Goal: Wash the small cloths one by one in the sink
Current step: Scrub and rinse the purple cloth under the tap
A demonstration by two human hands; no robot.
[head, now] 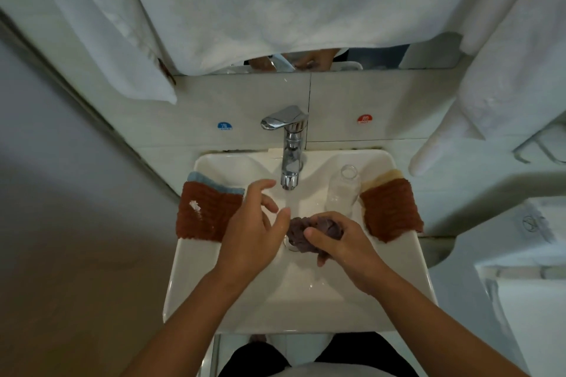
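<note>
- Both bare forearms enter from the bottom edge, their elbows cut off by the frame, and reach over the white ceramic sink (196,278).
- The right hand (346,249) grips a wadded, wet, purplish-brown small cloth (301,231); its fingers and thumb curl round the bundle, so much of the cloth is hidden and its full shape cannot be made out.
- The cloth sits low in the basin, above the drain, which is mostly covered by it.
- The left hand (255,226) holds nothing: its grip is spread, fingers loosely apart, just beside the cloth, the thumb tip near it; whether they touch is unclear.
- A thin stream of water falls from the chrome single-lever tap (289,144) between the two hands.
- A rust-brown knitted cloth with a light blue edge (208,213) lies draped on the sink's left rim, a small white speck on it.
- A second rust-brown knitted cloth with a cream edge (390,208) drapes the right rim.
- A clear empty bottle (343,187) stands on the rim near the tap, hard to see against the white.
- On the tiled wall behind are a blue sticker (224,126) and a red sticker (364,119), their lettering too small to read surely.
- White towels (275,0) hang above, hiding most of the mirror (376,56).
</note>
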